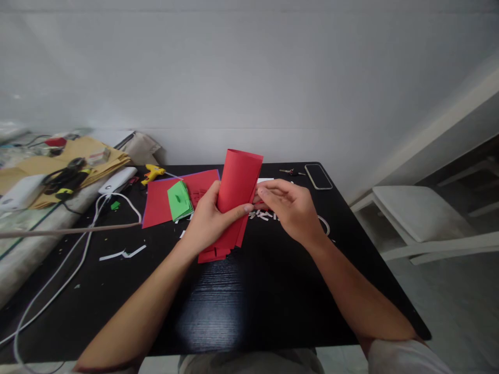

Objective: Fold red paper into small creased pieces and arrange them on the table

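Observation:
A folded sheet of red paper (238, 176) stands tilted upright above the table, its rounded fold at the top left and its loose layers at the right. My left hand (212, 213) is closed around its lower part, thumb across the front. At the right edge, my right hand (290, 205) has its fingers bent and thumb close to them, at the paper's layers; the exact fingertip contact is partly hidden. Below the held paper, more red paper pieces (212, 255) with cut edges lie on the table.
Left of my hands, a green paper stack (179, 201) rests on a red sheet (158, 200), with a yellow glue gun (153, 173) behind. White paper scraps (264, 214), keys (290, 172) and a phone (318, 176) lie rightward. White cables (83, 254) cross the black table (296, 311).

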`<state>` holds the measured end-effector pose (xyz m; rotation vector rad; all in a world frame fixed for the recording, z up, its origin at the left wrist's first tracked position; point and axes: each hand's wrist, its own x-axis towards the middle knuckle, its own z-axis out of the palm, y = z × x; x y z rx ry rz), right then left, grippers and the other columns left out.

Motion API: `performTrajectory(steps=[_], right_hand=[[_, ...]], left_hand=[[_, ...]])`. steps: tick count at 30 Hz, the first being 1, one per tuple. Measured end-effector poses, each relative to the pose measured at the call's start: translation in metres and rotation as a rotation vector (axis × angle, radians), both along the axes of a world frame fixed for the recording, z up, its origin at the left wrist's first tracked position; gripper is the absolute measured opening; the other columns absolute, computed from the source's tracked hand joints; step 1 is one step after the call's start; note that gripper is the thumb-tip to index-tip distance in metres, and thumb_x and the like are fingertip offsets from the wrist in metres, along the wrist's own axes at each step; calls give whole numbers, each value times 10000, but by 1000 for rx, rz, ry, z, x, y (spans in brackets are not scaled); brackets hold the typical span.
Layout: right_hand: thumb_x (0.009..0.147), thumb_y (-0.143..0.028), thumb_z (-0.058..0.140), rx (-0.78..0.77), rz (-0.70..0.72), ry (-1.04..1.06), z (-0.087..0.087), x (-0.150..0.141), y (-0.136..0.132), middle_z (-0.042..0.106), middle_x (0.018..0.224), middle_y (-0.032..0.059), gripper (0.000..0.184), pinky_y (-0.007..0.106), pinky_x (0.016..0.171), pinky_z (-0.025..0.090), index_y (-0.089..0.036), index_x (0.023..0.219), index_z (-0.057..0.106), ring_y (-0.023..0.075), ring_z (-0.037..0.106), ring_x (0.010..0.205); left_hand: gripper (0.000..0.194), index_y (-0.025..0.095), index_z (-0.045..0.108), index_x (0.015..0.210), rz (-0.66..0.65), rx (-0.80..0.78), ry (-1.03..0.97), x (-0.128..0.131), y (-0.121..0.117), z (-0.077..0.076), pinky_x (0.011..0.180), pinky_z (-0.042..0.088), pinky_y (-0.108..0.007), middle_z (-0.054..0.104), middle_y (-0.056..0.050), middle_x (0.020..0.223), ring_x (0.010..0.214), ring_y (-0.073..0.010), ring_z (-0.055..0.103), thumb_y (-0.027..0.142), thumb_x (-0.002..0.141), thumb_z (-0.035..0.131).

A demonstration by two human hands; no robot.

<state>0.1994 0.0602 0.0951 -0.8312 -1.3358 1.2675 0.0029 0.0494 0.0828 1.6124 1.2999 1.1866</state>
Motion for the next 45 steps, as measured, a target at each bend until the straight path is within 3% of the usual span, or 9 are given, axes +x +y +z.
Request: performTrajectory(steps=[5,9,15,20,23,28,35,40,45], right_hand=[[738,-396,940,14,-104,-7,1,0,1,784,793,15,308,290,709,685,-198,890,761,168,781,699],[761,-410,928,47,-110,-46,2,2,-1,749,721,2,290,277,653,663,-198,828,741,162,756,648],[806,-398,901,70,89,-114,2,2,-6,760,782,0,251,286,690,647,-209,847,741,157,744,696],[833,-361,880,129,125,-237,0,0,-11,742,788,-5,229,280,706,618,-210,828,708,156,732,736],[836,-362,873,131,85,-197,1,0,-13,759,868,9,229,298,751,644,-218,922,718,168,746,794],[850,-321,850,162,-106,-94,7,1,-15,784,965,13,359,321,764,690,-263,1173,707,186,776,863],[839,-262,854,198,-133,-88,9,-2,-15,809,915,13,126,330,785,714,-242,952,801,186,792,844],[816,-267,881,192,-150,-70,9,-3,-16,817,885,3,133,337,773,722,-252,934,821,190,800,809],[810,-306,894,177,-137,-77,8,-3,-16,822,879,9,147,353,762,724,-254,932,831,201,804,794]], left_hand=[[560,217,617,1093,9,3,77,5,-3,0,754,517,-336,721,-23,1019,883,-228,673,546,741,904],[618,230,604,1092,-7,-18,133,6,-7,4,714,517,-326,711,-8,975,841,-220,662,552,685,939],[331,228,689,1088,-134,47,-272,0,-11,16,786,576,-300,744,-35,1036,927,-199,703,484,902,787],[241,211,735,926,-21,109,-303,0,-13,18,650,549,-248,747,-6,854,741,-153,673,417,862,844],[262,204,748,894,-6,86,-249,0,-14,19,622,539,-258,750,-11,820,708,-161,666,450,866,831],[311,201,739,871,-14,43,-171,1,-15,20,612,526,-272,740,-11,792,691,-173,655,505,872,804],[313,195,725,854,-48,38,-147,0,-15,21,582,490,-253,723,-6,765,659,-154,623,501,897,775],[309,189,716,842,-49,31,-153,1,-17,23,584,488,-252,709,-2,756,653,-148,610,488,907,763],[305,198,717,856,-12,22,-187,2,-17,22,627,523,-258,717,3,791,711,-160,643,469,825,854]])
